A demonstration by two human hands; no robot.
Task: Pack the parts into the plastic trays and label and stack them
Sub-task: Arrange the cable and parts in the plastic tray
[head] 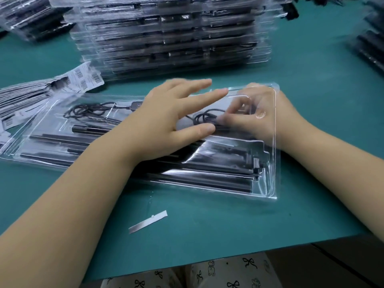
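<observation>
A clear plastic tray lies in front of me on the green table, holding long black rods and a coiled black cable. My left hand rests flat on top of it with fingers spread and straight. My right hand reaches in from the right and shows through the clear plastic, its bent fingertips pinching the cable coil. A second packed tray lies to the left, partly under my left forearm.
A tall stack of packed trays stands behind, with more stacks at the back left and right. Barcode labels fan out at the left. A white paper strip lies near the table's front edge.
</observation>
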